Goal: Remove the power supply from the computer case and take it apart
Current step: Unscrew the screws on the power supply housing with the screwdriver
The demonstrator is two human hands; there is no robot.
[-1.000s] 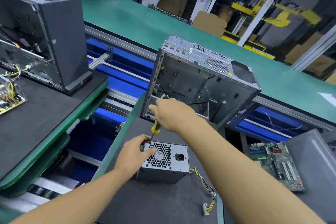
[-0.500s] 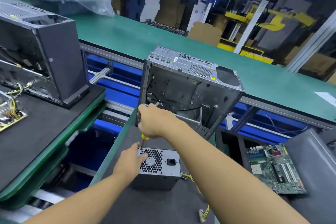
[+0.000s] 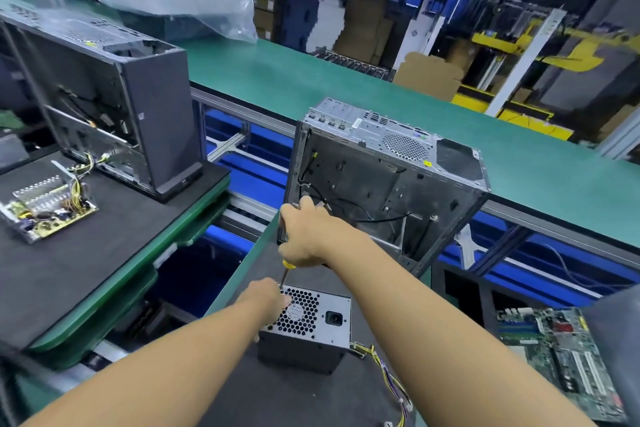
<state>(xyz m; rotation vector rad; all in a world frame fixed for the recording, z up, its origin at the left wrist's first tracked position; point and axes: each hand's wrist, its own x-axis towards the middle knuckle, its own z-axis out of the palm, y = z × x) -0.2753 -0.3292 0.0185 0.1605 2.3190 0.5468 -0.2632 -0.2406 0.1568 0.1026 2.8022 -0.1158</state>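
The grey power supply (image 3: 320,326) stands on the dark mat (image 3: 277,388), fan grille facing up, with its yellow cable bundle (image 3: 388,374) trailing right. My left hand (image 3: 265,300) holds its upper left corner. My right hand (image 3: 304,236) grips a screwdriver (image 3: 286,272) with a yellow collar, shaft pointing down at the top left corner of the supply. Behind stands the open, gutted computer case (image 3: 391,184).
A second open case (image 3: 114,104) and a bare power supply board (image 3: 48,208) sit on the left mat. A motherboard (image 3: 561,357) lies at the right. A green conveyor belt (image 3: 346,90) runs behind. A gap opens between the two mats.
The view has tilted up slightly, so case and supply sit lower in frame. Both hands stay on the supply and screwdriver at the same corner.
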